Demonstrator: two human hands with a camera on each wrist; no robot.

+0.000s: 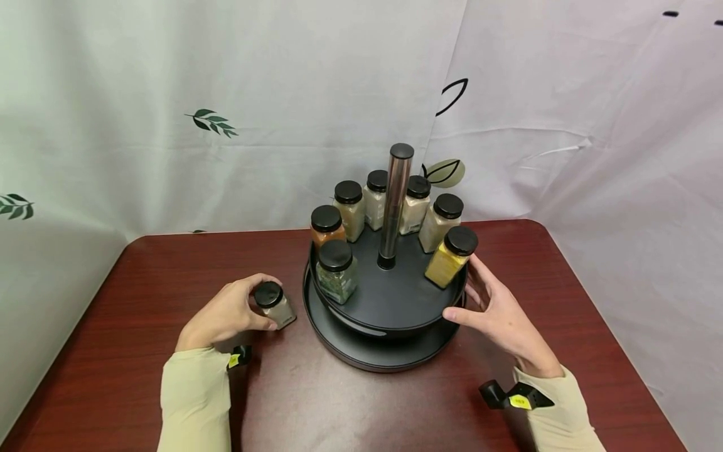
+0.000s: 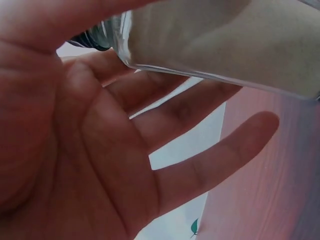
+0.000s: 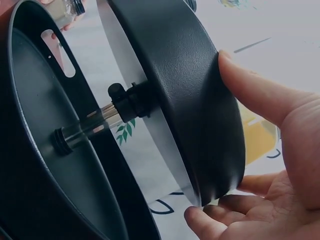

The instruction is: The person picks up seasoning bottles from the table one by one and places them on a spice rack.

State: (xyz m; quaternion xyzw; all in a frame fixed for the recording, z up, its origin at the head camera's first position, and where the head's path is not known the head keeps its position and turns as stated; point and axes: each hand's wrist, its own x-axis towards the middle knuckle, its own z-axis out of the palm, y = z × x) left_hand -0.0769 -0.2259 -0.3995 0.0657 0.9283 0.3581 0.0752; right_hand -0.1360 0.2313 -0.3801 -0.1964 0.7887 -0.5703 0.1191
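Observation:
My left hand (image 1: 228, 314) grips a small glass spice jar (image 1: 279, 312) with a black lid, left of a black two-tier spice rack (image 1: 384, 361). Pale beige powder fills much of that jar (image 2: 210, 42) in the left wrist view. Whether its base touches the table cannot be told. My right hand (image 1: 497, 314) holds the outer wall of the rack's upper tray (image 1: 390, 307) at the right, thumb in front and fingers farther back. In the right wrist view, the thumb and fingertips touch the upper tray's wall (image 3: 200, 100).
Several black-lidded jars stand around the upper tray, among them a yellow one (image 1: 447, 263), a green one (image 1: 337, 279) and an orange one (image 1: 326, 229). A central post (image 1: 397, 201) rises from it. The reddish-brown table (image 1: 169, 270) meets a white curtain (image 1: 271, 75) behind.

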